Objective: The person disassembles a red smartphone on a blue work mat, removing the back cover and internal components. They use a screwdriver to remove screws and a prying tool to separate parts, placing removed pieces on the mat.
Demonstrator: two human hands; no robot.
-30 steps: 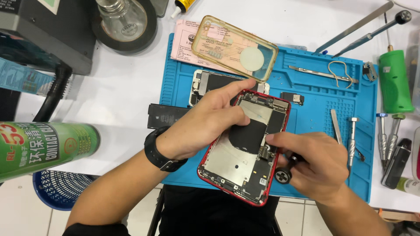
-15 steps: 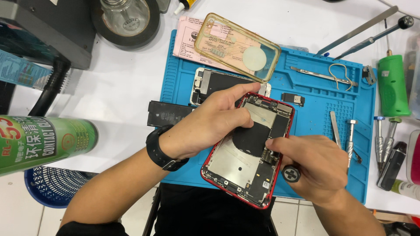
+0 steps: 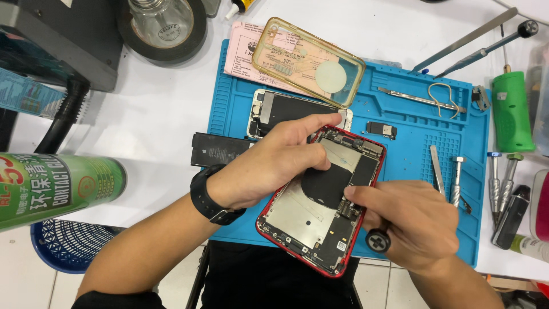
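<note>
I am gripping a small screwdriver (image 3: 378,240) in my right hand (image 3: 412,226), fingers curled tight around it, its round black cap sticking out between them and its tip hidden under my fingertips at the right edge of the opened red phone housing (image 3: 320,200). My left hand (image 3: 269,166) is lying across the housing's upper left side, fingers pressed together and flat on its inner parts, thumb resting near the dark round coil. The housing is sitting tilted on the near edge of the blue work mat (image 3: 412,149). Just beyond my left hand, a detached screen (image 3: 286,109) and a black battery (image 3: 217,149) are lying. Farther back, a clear yellowish case (image 3: 309,60) is resting over pink paper (image 3: 246,54).
</note>
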